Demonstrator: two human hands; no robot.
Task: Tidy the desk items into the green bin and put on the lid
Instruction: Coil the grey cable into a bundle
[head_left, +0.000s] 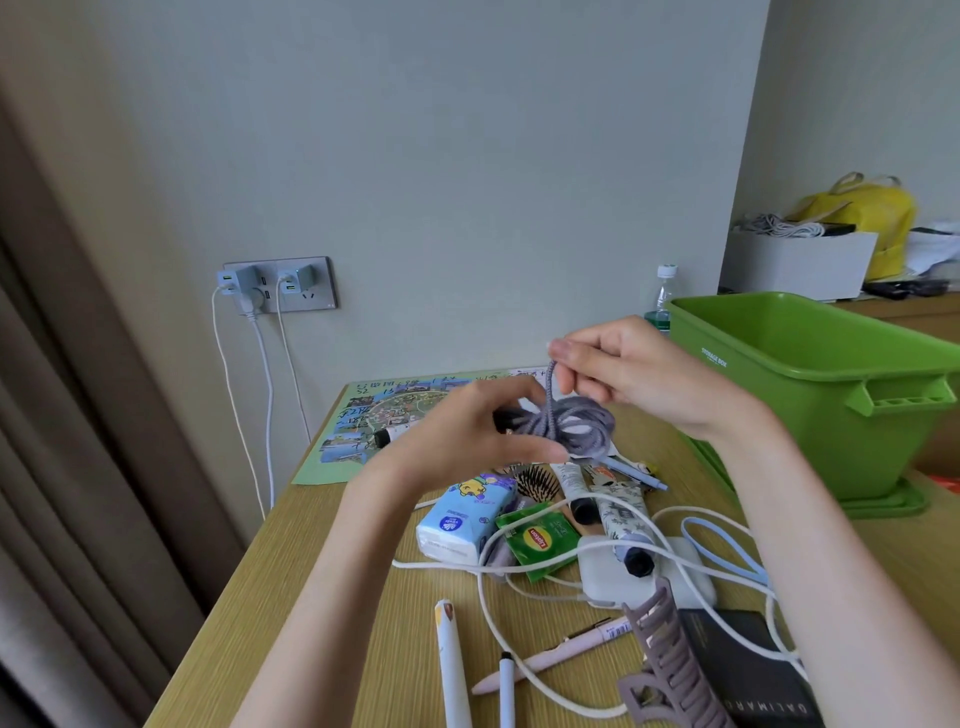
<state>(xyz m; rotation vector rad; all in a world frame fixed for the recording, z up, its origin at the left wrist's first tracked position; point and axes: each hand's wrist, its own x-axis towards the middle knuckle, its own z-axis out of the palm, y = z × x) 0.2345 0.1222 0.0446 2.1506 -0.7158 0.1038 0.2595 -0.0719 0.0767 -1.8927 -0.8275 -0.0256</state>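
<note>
One green bin (753, 332) stands at the right of the desk (322, 571), resting on one green lid (893, 505); the bin's inside is hidden from this angle. Both hands are raised over the desk, left of the bin. The left hand (462, 434) grips one coiled grey-purple braided cable (582, 423), fingers curled round the loops. The right hand (639, 374) pinches the cable's free end between thumb and fingertips, above the coil.

Lying on the desk below:
- one tissue pack (460, 522)
- one Lipton tea sachet (540, 540)
- two cream tubes (621, 519)
- one hairbrush (537, 480)
- one white charger (602, 574)
- one hair claw (670, 660)
- one black booklet (753, 670)
- three pens (550, 656) at the near edge
- one blue pen (635, 471) behind

One map sheet (358, 415) lies by the wall.
</note>
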